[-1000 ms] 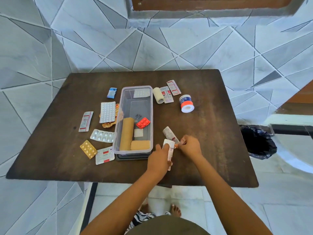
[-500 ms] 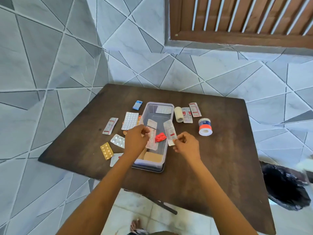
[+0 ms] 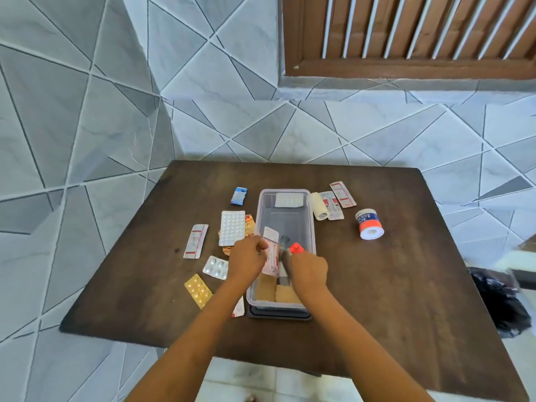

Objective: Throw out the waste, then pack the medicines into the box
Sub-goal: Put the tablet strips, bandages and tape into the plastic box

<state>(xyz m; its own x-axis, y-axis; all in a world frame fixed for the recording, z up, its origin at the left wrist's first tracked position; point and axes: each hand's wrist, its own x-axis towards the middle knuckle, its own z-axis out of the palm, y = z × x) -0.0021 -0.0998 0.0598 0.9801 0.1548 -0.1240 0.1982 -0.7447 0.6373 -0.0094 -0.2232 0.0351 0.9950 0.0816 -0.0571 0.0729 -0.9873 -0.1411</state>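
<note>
A clear plastic box (image 3: 311, 227) stands mid-table on its dark lid. My left hand (image 3: 246, 258) holds a pink-and-white medicine strip (image 3: 270, 250) over the box's left side. My right hand (image 3: 309, 271) is over the box's near half, fingers closed on a grey strip (image 3: 285, 256) that dips inside. A red blister (image 3: 296, 248), a white blister (image 3: 289, 200) and tan bandage rolls (image 3: 285, 294) lie in the box. Left of the box lie a white tablet sheet (image 3: 232, 227), a strip (image 3: 195, 241), a silver blister (image 3: 216, 267) and a gold blister (image 3: 198, 291).
A blue sachet (image 3: 239, 195) lies beyond the sheet. Right of the box are a gauze roll (image 3: 318, 210), two strips (image 3: 342, 194) and an adhesive tape roll (image 3: 369, 224). A black bin bag (image 3: 499, 303) sits on the floor at the table's right edge.
Both hands carried their strips from the table's near edge up over the box. The right hand's strip has gone down into the box. The head camera tilted up.
</note>
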